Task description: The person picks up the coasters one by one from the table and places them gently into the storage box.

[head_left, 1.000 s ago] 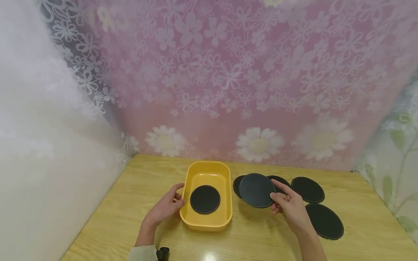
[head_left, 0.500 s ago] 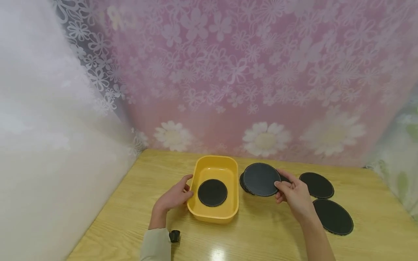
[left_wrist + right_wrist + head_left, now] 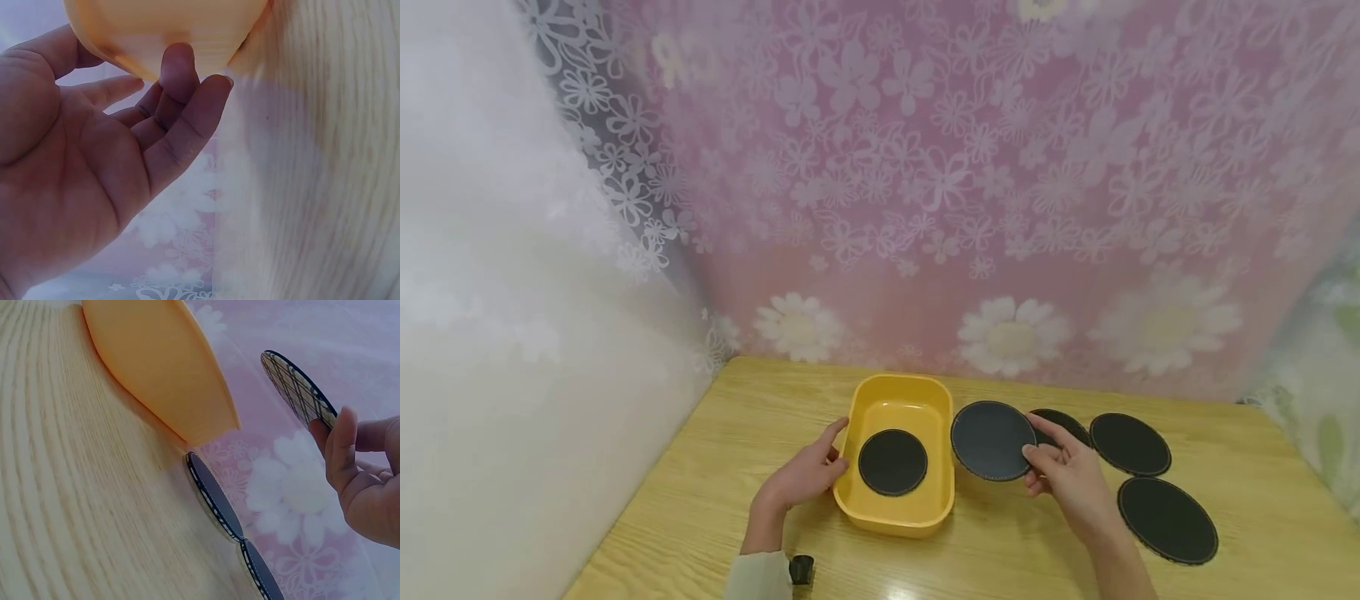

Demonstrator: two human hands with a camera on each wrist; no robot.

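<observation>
A round black coaster (image 3: 992, 442) with a stitched edge is pinched between the thumb and fingers of my right hand (image 3: 1071, 479). It hangs above the table, just right of a yellow rectangular container (image 3: 893, 527). Its underside shows a checkered pattern in the right wrist view, where the held coaster (image 3: 297, 390) is tilted. Inside the container lies another black coaster (image 3: 892, 462). My left hand (image 3: 801, 475) grips the container's left wall, and in the left wrist view its fingers (image 3: 181, 134) curl against the outside of the yellow wall (image 3: 169, 25).
Right of the container, more coasters lie flat: one partly behind my right hand (image 3: 1060, 425), one at the back (image 3: 1130, 443) and one nearer (image 3: 1168, 520). In the right wrist view, a lying coaster (image 3: 215, 494) sits close to the container. A flowered cloth (image 3: 910, 208) hangs behind the table.
The held coaster has shifted slightly left toward the container and now covers the lying coaster that showed behind it. The left hand stays on the container. The head view has shifted a little.
</observation>
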